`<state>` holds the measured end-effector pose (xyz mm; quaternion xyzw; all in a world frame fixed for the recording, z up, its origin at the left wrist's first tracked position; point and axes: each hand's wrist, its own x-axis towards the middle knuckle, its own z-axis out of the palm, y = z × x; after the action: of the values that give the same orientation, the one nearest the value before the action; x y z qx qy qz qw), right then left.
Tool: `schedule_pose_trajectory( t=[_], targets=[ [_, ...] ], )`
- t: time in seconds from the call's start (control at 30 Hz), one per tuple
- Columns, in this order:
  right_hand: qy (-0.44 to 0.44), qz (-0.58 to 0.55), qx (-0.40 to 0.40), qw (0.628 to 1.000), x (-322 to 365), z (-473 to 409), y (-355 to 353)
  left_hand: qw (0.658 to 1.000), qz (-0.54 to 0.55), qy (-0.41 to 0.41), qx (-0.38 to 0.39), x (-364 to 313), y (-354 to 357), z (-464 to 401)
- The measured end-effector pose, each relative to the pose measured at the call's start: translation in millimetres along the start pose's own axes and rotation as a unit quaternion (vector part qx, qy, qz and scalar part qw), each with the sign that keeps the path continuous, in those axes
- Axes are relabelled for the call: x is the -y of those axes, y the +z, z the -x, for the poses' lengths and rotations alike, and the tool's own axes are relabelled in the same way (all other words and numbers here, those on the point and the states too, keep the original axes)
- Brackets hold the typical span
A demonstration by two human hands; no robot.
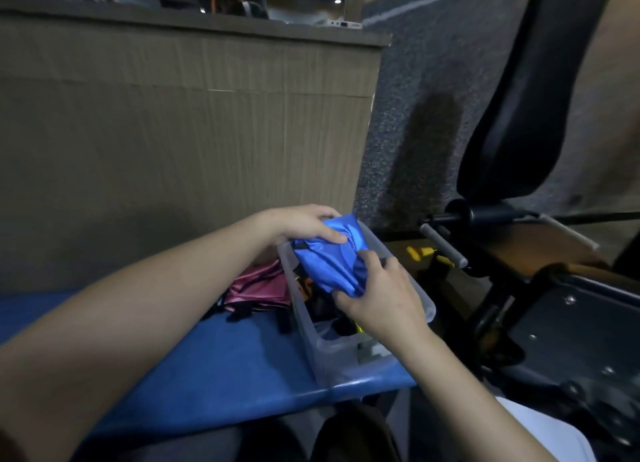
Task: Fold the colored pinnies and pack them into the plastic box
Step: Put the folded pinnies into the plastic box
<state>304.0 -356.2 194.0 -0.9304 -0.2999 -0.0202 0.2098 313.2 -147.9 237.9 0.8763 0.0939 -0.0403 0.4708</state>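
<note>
Over box (pixel 427 302) on blue bench (pixel 207 375): L hand (pixel 304 224) & R hand (pixel 377 293) both grip folded blue pinny (pixel 329 260), fingers curled round it. Pink pinny (pixel 258 286) lies beside box.

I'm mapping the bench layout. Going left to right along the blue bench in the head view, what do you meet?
Pink pinny lying on the blue bench → plastic box, with the blue pinny held over it by the left hand and right hand → yellow objects beyond the bench end.
</note>
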Motion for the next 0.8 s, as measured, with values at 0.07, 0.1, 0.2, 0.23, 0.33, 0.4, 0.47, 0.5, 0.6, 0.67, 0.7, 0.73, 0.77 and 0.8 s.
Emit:
schedule_pose_trajectory(
  t=[0.07, 0.1, 0.2, 0.23, 0.33, 0.4, 0.47, 0.5, 0.6, 0.67, 0.7, 0.73, 0.77, 0.8],
  targets=[
    [0.011, 0.017, 0.043, 0.999, -6.0, -2.9, 8.0, 0.994, -0.11, 0.002, -0.025, 7.3, 8.4, -10.2],
    [0.015, 0.028, 0.068, 0.997, -8.1, -3.1, 11.7, 0.991, -0.13, -0.003, -0.041, 13.4, 12.5, -14.1],
    [0.011, 0.071, 0.09, 0.993, -13.5, -1.8, 19.9, 0.988, -0.139, -0.022, -0.06, 34.7, 18.9, -21.1],
    [0.006, 0.077, 0.08, 0.994, -14.0, -1.5, 20.8, 0.989, -0.136, -0.025, -0.06, 40.5, 18.8, -20.7],
    [-0.013, 0.061, 0.05, 0.997, -7.1, -2.5, 21.6, 0.991, -0.113, -0.02, -0.069, 53.1, 12.5, -11.8],
    [-0.033, 0.057, 0.038, 0.997, 4.1, -2.7, 24.1, 0.992, -0.095, -0.017, -0.079, 62.5, 5.5, -4.7],
    [-0.054, 0.059, 0.027, 0.996, 18.4, -2.6, 28.9, 0.993, -0.076, -0.012, -0.091, 71.2, -3.3, 7.7],
    [-0.064, 0.055, 0.022, 0.996, 26.5, -2.3, 31.4, 0.993, -0.065, -0.007, -0.1, 74.8, -8.8, 16.5],
    [-0.096, 0.029, 0.017, 0.995, 52.7, -1.9, 42.5, 0.99, -0.026, 0.016, -0.136, 87.4, -27.8, 47.5],
    [-0.121, 0.016, 0.015, 0.992, 72.8, -2.0, 52.9, 0.986, -0.016, 0.018, -0.162, 98.8, -41.9, 70.0],
    [-0.133, 0.013, 0.014, 0.991, 84.3, -1.8, 58.7, 0.985, -0.015, 0.016, -0.173, 105.9, -49.3, 81.4],
    [-0.143, 0.01, 0.014, 0.99, 95.7, -2.2, 65.7, 0.983, -0.015, 0.009, -0.183, 113.7, -57.1, 93.1],
    [-0.153, 0.007, 0.013, 0.988, 107.3, -2.8, 73.5, 0.981, -0.014, 0.002, -0.194, 123.3, -64.8, 104.3],
    [-0.162, -0.001, 0.013, 0.987, 118.1, -4.6, 82.8, 0.979, -0.012, -0.009, -0.203, 134.0, -73.3, 115.4]
  ],
)
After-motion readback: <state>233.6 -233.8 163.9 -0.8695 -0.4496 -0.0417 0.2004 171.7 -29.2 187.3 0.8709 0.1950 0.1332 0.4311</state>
